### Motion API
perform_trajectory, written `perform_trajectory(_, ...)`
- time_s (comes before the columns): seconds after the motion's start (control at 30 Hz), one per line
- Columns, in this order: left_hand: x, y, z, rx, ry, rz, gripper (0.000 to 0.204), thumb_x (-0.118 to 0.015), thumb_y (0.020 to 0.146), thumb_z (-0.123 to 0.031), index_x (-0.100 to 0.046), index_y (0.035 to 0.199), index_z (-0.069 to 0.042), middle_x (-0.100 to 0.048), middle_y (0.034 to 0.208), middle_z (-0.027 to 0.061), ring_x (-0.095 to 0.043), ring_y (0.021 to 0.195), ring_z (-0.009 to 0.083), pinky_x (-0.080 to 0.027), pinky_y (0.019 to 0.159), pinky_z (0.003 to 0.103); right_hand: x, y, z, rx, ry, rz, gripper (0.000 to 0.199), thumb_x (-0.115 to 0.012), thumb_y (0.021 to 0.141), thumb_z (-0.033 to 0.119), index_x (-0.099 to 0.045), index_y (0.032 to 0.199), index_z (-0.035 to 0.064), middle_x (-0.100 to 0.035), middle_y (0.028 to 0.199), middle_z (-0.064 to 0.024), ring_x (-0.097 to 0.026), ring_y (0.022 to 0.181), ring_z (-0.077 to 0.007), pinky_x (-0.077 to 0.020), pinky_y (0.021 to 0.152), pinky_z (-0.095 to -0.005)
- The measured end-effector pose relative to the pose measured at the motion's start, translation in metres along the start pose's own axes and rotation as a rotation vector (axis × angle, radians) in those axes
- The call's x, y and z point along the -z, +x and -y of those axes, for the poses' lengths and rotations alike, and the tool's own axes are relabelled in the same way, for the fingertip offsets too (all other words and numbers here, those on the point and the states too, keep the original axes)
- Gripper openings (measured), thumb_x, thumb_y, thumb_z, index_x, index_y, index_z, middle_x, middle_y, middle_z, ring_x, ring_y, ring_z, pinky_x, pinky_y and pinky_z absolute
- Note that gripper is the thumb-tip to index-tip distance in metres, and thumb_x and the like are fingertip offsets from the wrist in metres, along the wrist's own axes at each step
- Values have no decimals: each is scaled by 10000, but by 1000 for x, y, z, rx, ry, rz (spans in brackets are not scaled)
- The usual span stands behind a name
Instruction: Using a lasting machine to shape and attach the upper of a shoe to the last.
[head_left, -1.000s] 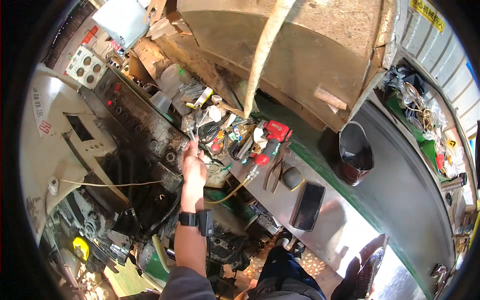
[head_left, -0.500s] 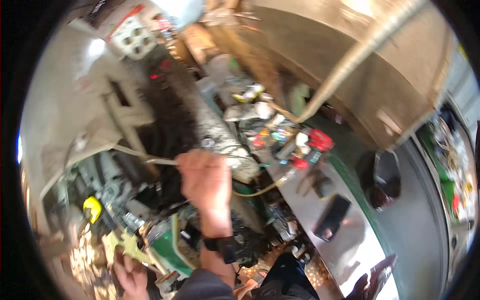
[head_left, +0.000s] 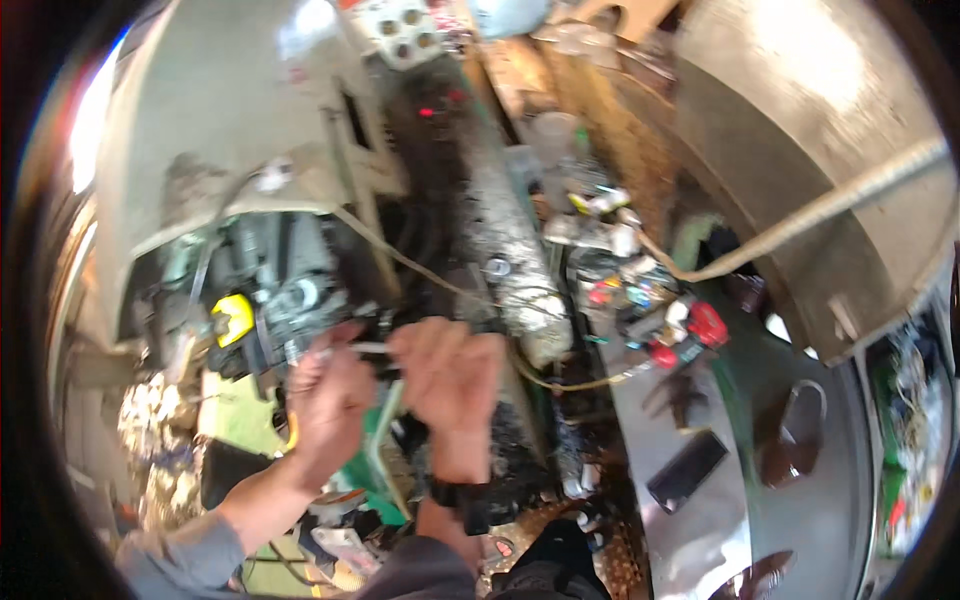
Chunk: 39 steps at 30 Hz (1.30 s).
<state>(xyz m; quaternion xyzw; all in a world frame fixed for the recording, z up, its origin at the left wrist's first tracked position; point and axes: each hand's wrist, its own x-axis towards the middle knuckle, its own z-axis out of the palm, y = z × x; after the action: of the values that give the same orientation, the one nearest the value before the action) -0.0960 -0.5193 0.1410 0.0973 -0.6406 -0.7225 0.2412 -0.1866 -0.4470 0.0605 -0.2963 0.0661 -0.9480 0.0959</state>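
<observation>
Near the middle of the view, a thin pale rod (head_left: 372, 348), perhaps a metal tool shaft, runs between my hands. My right hand (head_left: 452, 375), with a dark band at its wrist, is closed around the rod's right end. At the other end my left hand (head_left: 330, 395) has its fingers bent in around the rod; motion blur softens the fingertips. What lies inside each palm is hidden. Just beyond my left hand sits a bin-like hollow of grey and dark tools (head_left: 290, 265), with a yellow-and-black object (head_left: 232, 320) among them.
A dark phone (head_left: 688, 472) lies on a metal bench top (head_left: 640, 430) to the right. Behind it are a red-and-black tool (head_left: 706, 326) and small clutter. A yellowish cord (head_left: 570, 384) crosses the middle. A large curved panel (head_left: 230, 120) stands at upper left.
My left hand has come up from the lower left to the rod's left end. My right hand has lowered slightly, still holding the rod. The whole view has shifted rightward.
</observation>
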Motion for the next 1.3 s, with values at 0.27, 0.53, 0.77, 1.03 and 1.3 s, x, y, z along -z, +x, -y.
perform_trajectory(0.27, -80, 31, 73, -351, -1439, 473, 155, -528, 1004, -90, -643, 940, -173, -563, 854, -67, -564, 837, 98, -379, 898, 348, 21, -6, 67, -215, -112, -185, 107, -610, 939, 122, -610, 1045, 106, -647, 932, -40, -620, 925, -151, -460, 916, -358)
perform_trajectory(0.53, -125, 129, 292, -495, 1007, 309, 123, -763, 851, -179, -779, 955, -116, -475, 1488, 209, -463, 1355, 404, -375, 1131, 513, 79, -152, 232, -481, -546, -836, 129, -611, 943, 124, -609, 1069, 98, -654, 956, -49, -629, 935, -158, -473, 916, -360)
perform_trajectory(0.77, -171, 172, 368, -623, 1517, 340, 243, -734, 771, -222, -785, 925, -41, -319, 1590, 200, -237, 1492, 376, -160, 1194, 592, 65, -273, 323, -323, -693, -1362, 149, -612, 946, 126, -609, 1090, 91, -660, 976, -56, -637, 944, -165, -484, 915, -362)
perform_trajectory(1.03, -189, 199, 359, -493, 1637, 468, 263, -749, 775, -289, -809, 889, -59, -175, 1669, 164, -104, 1546, 385, -82, 1209, 624, 35, -329, 342, -191, -711, -1627, 171, -614, 949, 128, -608, 1114, 83, -667, 999, -65, -646, 954, -173, -497, 915, -365)
perform_trajectory(1.3, -157, 225, 361, -822, 1436, 520, 55, -688, 806, -58, -731, 802, -23, -311, 1607, 163, -199, 1507, 409, -182, 1211, 568, 18, -354, 341, -166, -685, -1702, 193, -615, 953, 130, -608, 1138, 75, -674, 1023, -73, -655, 964, -181, -511, 915, -367)
